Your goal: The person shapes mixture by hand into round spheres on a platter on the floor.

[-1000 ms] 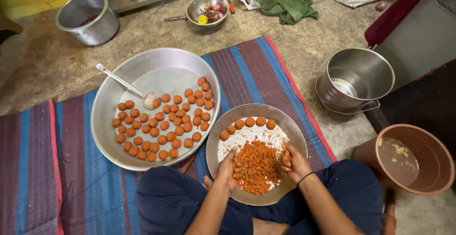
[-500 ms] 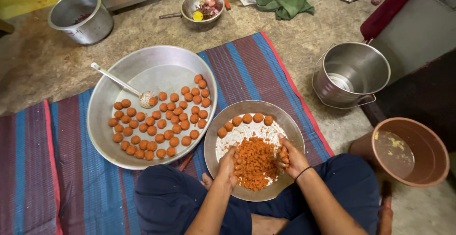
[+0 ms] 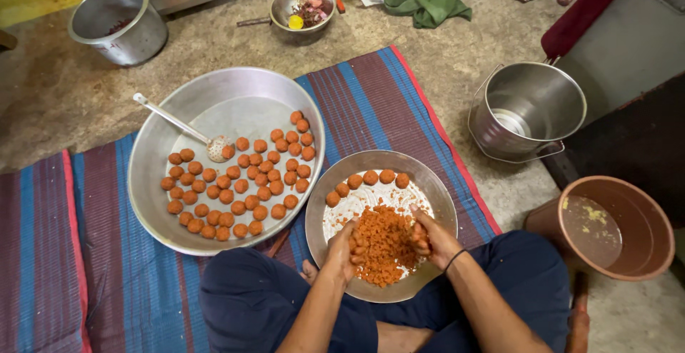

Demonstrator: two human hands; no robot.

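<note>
Left hand point(image 3: 344, 248) and right hand point(image 3: 430, 235): both half-open, cupped against opposite sides of the orange crumbly mixture point(image 3: 384, 242), gripping nothing firmly. Mixture heaped in small steel plate point(image 3: 442, 196) on lap; five formed balls point(image 3: 367, 182) along its far rim. Large steel tray point(image 3: 214, 96) of balls adjacent, left.

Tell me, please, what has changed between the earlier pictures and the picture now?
The left hand and right hand have drawn slightly closer together, pressing the loose orange mixture between them into a tighter heap. Nothing was picked up or let go. The five balls on the small metal plate, the balls in the large tray and its ladle stayed as they were.
</note>
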